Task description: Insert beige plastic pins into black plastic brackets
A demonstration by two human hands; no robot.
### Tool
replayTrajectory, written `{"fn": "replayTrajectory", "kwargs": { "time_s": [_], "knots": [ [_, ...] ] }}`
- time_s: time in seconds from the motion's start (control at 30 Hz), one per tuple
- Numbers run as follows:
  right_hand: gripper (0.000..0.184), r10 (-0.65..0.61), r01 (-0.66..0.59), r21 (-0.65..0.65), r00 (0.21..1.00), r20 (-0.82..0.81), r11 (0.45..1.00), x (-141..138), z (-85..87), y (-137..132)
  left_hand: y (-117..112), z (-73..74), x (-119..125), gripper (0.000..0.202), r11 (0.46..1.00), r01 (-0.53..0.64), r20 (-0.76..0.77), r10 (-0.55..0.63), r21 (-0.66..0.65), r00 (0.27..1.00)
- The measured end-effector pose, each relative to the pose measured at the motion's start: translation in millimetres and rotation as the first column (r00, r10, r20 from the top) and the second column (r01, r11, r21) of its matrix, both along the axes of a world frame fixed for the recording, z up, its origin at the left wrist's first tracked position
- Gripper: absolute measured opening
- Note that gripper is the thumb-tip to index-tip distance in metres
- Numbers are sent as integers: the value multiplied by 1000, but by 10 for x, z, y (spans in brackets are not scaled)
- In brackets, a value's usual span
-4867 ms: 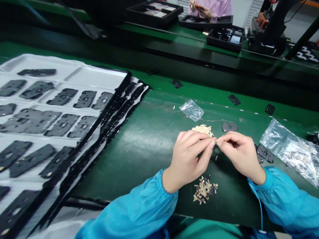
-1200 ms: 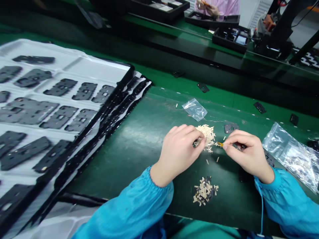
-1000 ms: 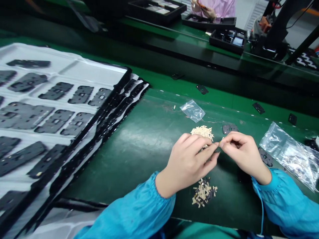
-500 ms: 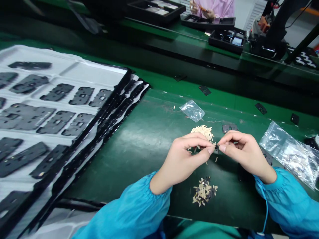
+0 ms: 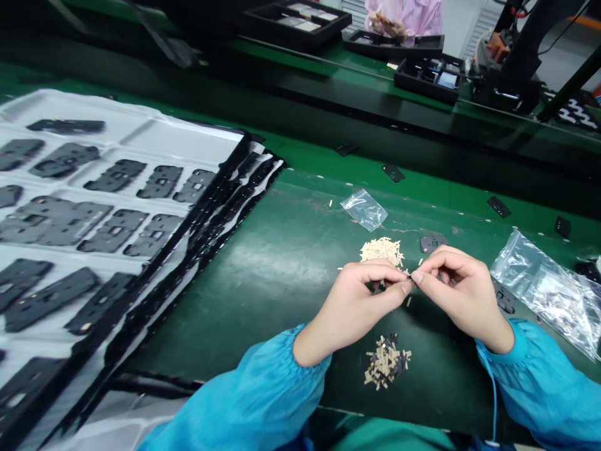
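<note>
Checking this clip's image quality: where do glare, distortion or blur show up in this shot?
In the head view, a pale glare lies across the green mat, the plastic bag shows bright highlights, and the tray looks stretched and bowed by the wide lens, with its lower-left parts slightly soft.

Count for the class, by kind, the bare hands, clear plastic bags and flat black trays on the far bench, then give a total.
Bare hands (left hand, right hand): 2
Clear plastic bags (small bag, large bag): 2
Flat black trays (left tray, middle tray, right tray): 3
Total: 7
</note>
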State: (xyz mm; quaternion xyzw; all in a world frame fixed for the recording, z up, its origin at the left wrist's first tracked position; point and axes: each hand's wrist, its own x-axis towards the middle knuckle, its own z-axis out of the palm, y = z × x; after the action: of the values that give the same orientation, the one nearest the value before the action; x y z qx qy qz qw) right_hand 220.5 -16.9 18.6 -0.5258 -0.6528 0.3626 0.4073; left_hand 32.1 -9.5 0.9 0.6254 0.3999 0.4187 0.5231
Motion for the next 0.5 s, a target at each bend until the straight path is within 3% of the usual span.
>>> {"fn": "replayTrajectory", "kwargs": {
  "time_s": [0.07, 0.13, 0.23, 0.3, 0.4, 0.5],
  "knots": [
    [8, -26, 10, 165, 995, 95, 986, -25, -21, -42, -20, -13, 15, 15, 996, -41, -28, 44, 83, 999],
    [7, -63, 9, 306, 984, 167, 952, -44, -50, -88, -60, -48, 31, 14, 957, -105, -88, 133, 271, 987],
    [9, -135, 12, 455, 962, 238, 890, -45, -82, -133, -142, -117, 55, 9, 772, -152, -204, 344, 618, 917],
    [10, -185, 38, 504, 952, 245, 863, -24, -73, -126, -144, -133, 62, 7, 698, -127, -257, 418, 705, 871],
    [9, -256, 126, 502, 946, 199, 856, 20, -10, -68, 120, -75, 58, 17, 769, -94, -363, 401, 632, 841],
    [10, -236, 147, 419, 957, 168, 896, 32, 64, -22, 795, 2, 83, 26, 873, -52, -563, 358, 486, 745]
  ]
}}
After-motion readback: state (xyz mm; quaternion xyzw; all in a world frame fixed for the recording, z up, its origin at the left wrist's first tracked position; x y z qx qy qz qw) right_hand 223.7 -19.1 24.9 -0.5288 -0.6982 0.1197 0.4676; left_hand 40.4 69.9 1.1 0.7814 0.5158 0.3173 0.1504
